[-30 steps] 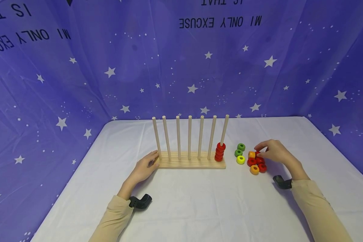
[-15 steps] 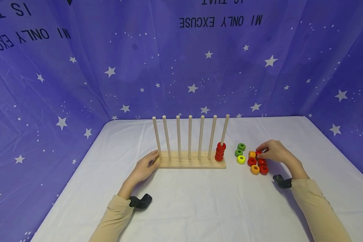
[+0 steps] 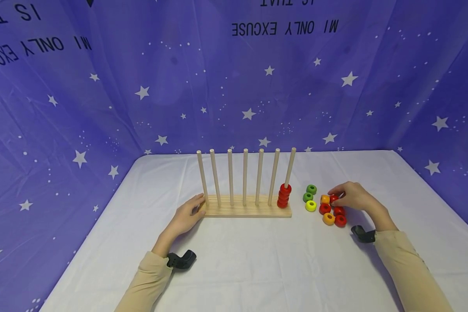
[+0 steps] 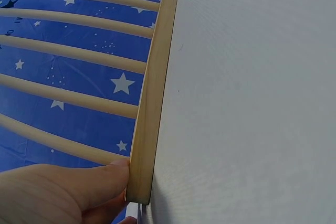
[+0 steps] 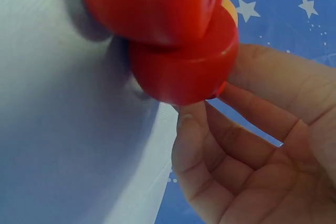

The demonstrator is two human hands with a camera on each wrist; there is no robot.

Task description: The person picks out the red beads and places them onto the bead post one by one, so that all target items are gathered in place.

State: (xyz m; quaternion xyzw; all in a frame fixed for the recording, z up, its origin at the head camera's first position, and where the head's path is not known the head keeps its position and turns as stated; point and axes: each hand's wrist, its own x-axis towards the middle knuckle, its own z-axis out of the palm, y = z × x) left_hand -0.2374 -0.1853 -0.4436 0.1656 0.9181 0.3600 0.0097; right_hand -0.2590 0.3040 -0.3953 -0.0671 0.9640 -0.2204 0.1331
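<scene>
- White-clothed bench (image 3: 249,268); its far edge runs well behind the wooden rack (image 3: 243,211); a broad stretch of cloth lies in front;
- wooden rack, mid-bench; seven pegs (image 3: 244,175);
- left hand (image 3: 185,215); its grip is clamped on the rack's left end;
- right hand (image 3: 355,196), reaching down, its thumb and finger about a red bead (image 3: 333,198); whether this grip pinches it, I can't tell;
- four red rings (image 3: 283,199) on the rightmost peg; loose alongside: four red, two orange beads (image 3: 326,219), two green beads (image 3: 307,198), one yellow bead (image 3: 310,208).

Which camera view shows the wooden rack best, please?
The head view: the rack appears nearly whole there, with all seven pegs and the length of its base. The left wrist view shows only part, close up: bare pegs and base. The right wrist view shows none of it.
</scene>
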